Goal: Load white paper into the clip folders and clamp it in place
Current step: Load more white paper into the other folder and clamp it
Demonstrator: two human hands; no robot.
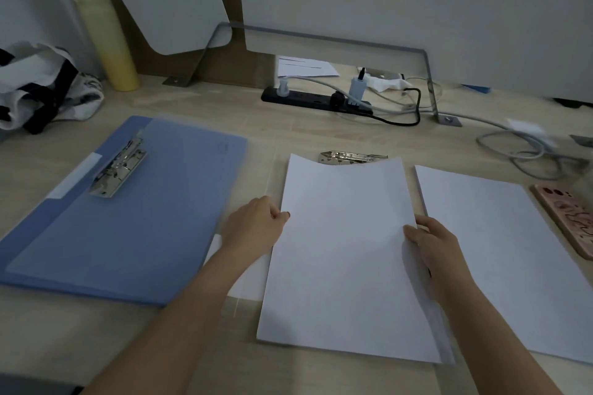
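A sheaf of white paper (pixel 343 253) is held by both side edges in front of me, its far edge curved upward. My left hand (pixel 256 224) grips its left edge and my right hand (pixel 433 244) grips its right edge. Just beyond the far edge shows a metal clip (pixel 351 157); the folder it belongs to is hidden under the paper. An open blue clip folder (pixel 128 221) lies to the left, with its own metal clip (pixel 118 167) near its top left. A second stack of white paper (pixel 507 253) lies flat to the right.
A pink phone (pixel 571 218) lies at the right edge of the wooden desk (pixel 192 106). A black power strip (pixel 316 101) with plugs and cables sits at the back, beside a metal bracket (pixel 430 80). A yellow cylinder (pixel 106 38) and a black-and-white bag (pixel 38 86) stand at the far left.
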